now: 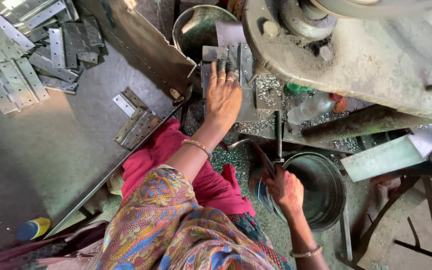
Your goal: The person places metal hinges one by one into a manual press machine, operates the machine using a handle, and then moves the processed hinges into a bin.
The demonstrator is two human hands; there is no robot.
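Observation:
My left hand [222, 94] lies flat on a grey metal hinge plate [236, 60] set on the bed of a large press machine [376, 55], fingers spread forward over it. My right hand [285, 191] is lower right, fingers closed around a dark metal lever handle [263, 157] beside the rim of a steel bucket [326, 190]. Both wrists wear bangles.
A grey worktable [36, 150] on the left carries a pile of hinges [21, 55] and two hinges [135, 116] near its edge. A steel bowl [196, 25] sits behind the press bed. A plastic bottle [311, 107] lies among metal chips.

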